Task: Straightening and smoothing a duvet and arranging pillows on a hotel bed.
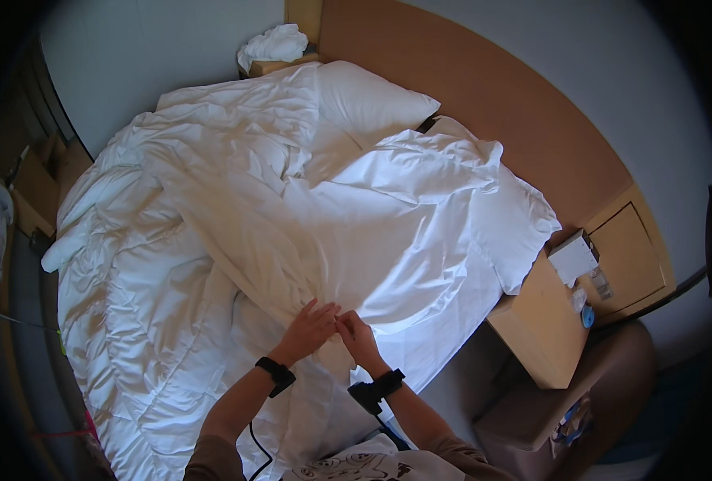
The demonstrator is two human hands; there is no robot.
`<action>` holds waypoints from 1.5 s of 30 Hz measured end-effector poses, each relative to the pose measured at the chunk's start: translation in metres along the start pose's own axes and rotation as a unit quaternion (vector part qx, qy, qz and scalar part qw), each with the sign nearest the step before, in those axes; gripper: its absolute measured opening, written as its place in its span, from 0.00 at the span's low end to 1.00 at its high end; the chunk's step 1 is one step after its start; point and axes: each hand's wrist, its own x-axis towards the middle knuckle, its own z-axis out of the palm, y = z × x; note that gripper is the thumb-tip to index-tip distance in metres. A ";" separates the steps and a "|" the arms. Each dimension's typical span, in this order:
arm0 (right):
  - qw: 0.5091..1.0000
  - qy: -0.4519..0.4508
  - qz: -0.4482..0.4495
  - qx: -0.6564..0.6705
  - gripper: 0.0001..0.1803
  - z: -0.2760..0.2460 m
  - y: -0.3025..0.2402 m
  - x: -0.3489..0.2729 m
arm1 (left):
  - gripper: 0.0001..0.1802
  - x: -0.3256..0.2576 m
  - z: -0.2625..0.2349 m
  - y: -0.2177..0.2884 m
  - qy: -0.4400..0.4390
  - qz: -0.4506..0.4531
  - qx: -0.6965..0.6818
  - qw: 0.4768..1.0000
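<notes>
A rumpled white duvet cover (pixel 268 232) is spread over the bed, its folds drawn together toward my two hands near the bed's front side. My left hand (pixel 312 330) pinches the fabric between thumb and forefinger, its other fingers fanned out across it. Close beside it, fingertips almost touching, my right hand (pixel 358 337) has its fingers bent and closed on the same cloth. The exact bit of edge between the fingertips is too small to make out. Black bands circle both wrists.
White pillows (pixel 376 100) lie along the brown headboard (pixel 468 88). At right stand a wooden bedside table (pixel 536 329) with a white box (pixel 574 258), and a brown armchair (pixel 532 417). Crumpled white cloth (pixel 274 44) rests on the far bedside table. A cable (pixel 258 445) hangs by my left forearm.
</notes>
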 end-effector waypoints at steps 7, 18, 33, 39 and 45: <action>0.998 0.007 -0.059 -0.016 0.18 -0.020 0.048 -0.026 | 0.06 -0.010 0.001 0.003 -0.062 -0.032 -0.079 0.994; 0.968 0.209 0.067 -0.119 0.06 -0.049 0.060 -0.020 | 0.10 -0.009 -0.008 0.002 -0.048 -0.067 -0.079 0.994; 0.993 0.080 0.043 -0.080 0.12 -0.012 0.047 -0.066 | 0.06 -0.013 -0.024 0.001 -0.057 -0.076 -0.121 0.988; 0.971 0.065 0.101 -0.206 0.20 -0.015 0.024 -0.001 | 0.05 -0.010 -0.027 0.001 -0.063 -0.064 -0.115 0.989; 0.954 0.109 0.079 -0.267 0.10 -0.009 0.033 0.014 | 0.06 -0.012 -0.018 0.002 -0.051 -0.066 -0.127 0.988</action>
